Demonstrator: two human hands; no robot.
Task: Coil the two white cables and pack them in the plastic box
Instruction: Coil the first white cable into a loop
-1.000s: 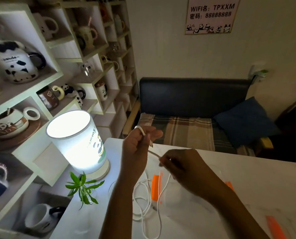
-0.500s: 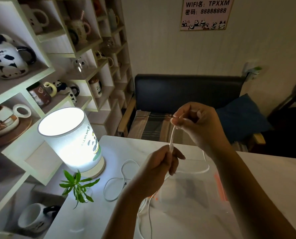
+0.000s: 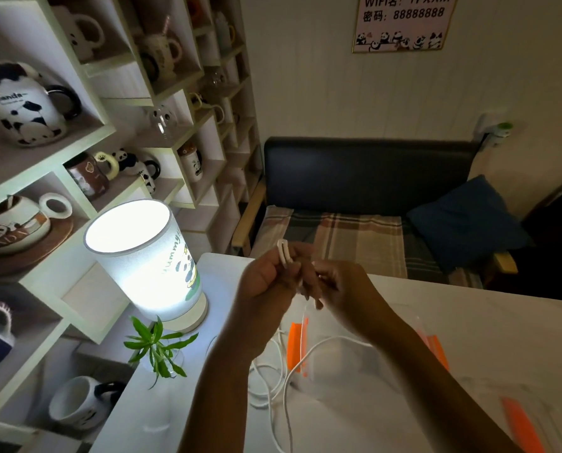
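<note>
Just above the near edge of the clear plastic box (image 3: 354, 361), the left hand (image 3: 266, 282) is gripping a folded loop of white cable (image 3: 284, 253), fingers curled round it so the bundle keeps its shape. The right hand (image 3: 345, 289) is pinching the strand beside that loop, seemingly feeding the next turn. The slack is trailing down left of the box, lying tangled with loose white cord.
</note>
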